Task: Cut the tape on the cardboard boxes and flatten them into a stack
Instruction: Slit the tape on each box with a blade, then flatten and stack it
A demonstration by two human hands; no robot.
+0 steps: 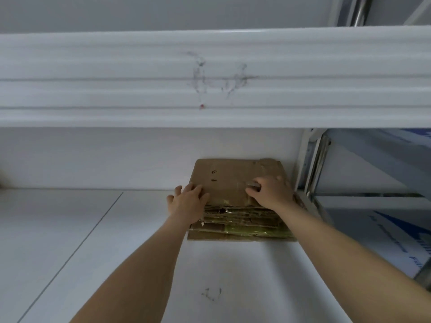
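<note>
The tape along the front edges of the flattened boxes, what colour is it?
Yellowish-green tape, seen in the head view on the brown cardboard stack.

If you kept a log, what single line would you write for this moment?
phase: stacking | left hand: flat on stack's left edge | right hand: pressing top sheet, small grey object under fingers | stack of flattened boxes: on white surface, beside metal rack

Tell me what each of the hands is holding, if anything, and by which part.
The left hand lies flat on the near left corner of the stack of flattened cardboard, gripping nothing. The right hand presses on its top; a small grey object shows under its fingers, unidentifiable.
</note>
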